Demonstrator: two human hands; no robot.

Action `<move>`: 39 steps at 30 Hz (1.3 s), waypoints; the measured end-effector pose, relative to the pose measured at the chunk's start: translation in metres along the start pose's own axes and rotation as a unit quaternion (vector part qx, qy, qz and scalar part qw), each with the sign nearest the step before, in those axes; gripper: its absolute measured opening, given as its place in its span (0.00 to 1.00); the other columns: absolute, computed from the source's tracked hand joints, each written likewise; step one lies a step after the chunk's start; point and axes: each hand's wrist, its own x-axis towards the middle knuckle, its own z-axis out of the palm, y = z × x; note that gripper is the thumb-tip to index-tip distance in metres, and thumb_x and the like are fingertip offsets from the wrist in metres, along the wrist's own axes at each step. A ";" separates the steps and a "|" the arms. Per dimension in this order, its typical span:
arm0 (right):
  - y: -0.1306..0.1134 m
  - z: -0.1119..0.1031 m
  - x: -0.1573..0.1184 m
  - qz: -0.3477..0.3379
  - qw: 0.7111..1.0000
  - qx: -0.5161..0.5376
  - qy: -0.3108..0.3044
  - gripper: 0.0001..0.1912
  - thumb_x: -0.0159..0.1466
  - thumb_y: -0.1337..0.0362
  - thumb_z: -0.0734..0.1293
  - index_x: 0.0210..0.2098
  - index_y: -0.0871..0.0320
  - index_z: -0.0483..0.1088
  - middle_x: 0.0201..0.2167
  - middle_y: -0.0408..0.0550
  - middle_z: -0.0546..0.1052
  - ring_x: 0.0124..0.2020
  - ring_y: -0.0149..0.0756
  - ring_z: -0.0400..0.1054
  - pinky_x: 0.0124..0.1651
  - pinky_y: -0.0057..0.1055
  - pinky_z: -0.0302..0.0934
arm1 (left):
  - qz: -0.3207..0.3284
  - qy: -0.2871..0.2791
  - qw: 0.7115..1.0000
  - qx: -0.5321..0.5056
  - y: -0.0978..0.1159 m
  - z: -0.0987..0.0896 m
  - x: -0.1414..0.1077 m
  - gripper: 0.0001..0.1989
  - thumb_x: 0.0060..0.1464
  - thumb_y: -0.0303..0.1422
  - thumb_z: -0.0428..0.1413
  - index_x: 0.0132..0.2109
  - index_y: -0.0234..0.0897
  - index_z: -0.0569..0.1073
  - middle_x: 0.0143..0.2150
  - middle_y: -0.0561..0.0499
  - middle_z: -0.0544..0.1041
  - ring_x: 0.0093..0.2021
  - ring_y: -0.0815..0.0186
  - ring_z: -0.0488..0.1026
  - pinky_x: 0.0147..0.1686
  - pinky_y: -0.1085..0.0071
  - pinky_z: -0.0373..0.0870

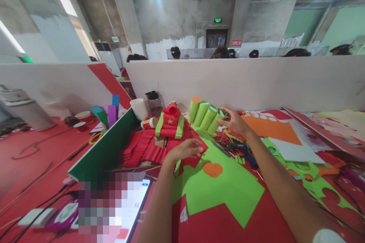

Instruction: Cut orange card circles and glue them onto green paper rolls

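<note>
My right hand (234,122) has its thumb and fingers at the top of the rightmost light-green paper tube (215,123), gripping it. This tube ends a slanting row of several such tubes, and the leftmost tube (194,111) is capped with an orange disc. Over the edge of a light-green paper sheet (216,193), my left hand (187,149) hovers with fingers loosely apart, holding nothing. Orange paper discs (212,169) lie overlapping on that sheet. Left of the tubes stands a red and green paper model (170,131) with a star on its front.
Folded red paper strips (141,150) lie by a green board (97,150). A blue glue gun (248,155) and scissors sit right of the sheet. Cut green scraps (330,193) and orange paper (273,129) spread further right. A phone (132,209) lies front left; a white partition (242,83) stands behind.
</note>
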 end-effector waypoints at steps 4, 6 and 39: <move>-0.001 0.000 0.001 -0.003 0.999 0.048 0.015 0.25 0.57 0.57 0.72 0.53 0.54 0.69 0.43 0.47 0.78 0.40 0.42 0.74 0.43 0.37 0.71 | 0.066 0.047 0.996 0.039 -0.006 0.017 0.013 0.29 0.44 0.44 0.67 0.52 0.37 0.73 0.47 0.44 0.77 0.42 0.63 0.75 0.42 0.67 0.72; -0.002 0.001 0.002 0.002 0.998 0.060 0.019 0.25 0.57 0.55 0.72 0.53 0.54 0.69 0.43 0.48 0.78 0.38 0.42 0.75 0.41 0.36 0.72 | 0.085 0.049 0.995 0.020 -0.007 0.027 0.019 0.30 0.45 0.44 0.67 0.54 0.37 0.72 0.49 0.43 0.75 0.43 0.63 0.74 0.41 0.68 0.71; -0.046 0.042 -0.001 0.004 0.989 -0.046 0.143 0.18 0.55 0.54 0.70 0.40 0.55 0.65 0.34 0.44 0.76 0.35 0.38 0.71 0.39 0.33 0.64 | 0.213 0.269 0.930 0.133 0.006 0.048 0.029 0.18 0.58 0.47 0.54 0.36 0.36 0.75 0.26 0.53 0.70 0.27 0.68 0.67 0.30 0.73 0.61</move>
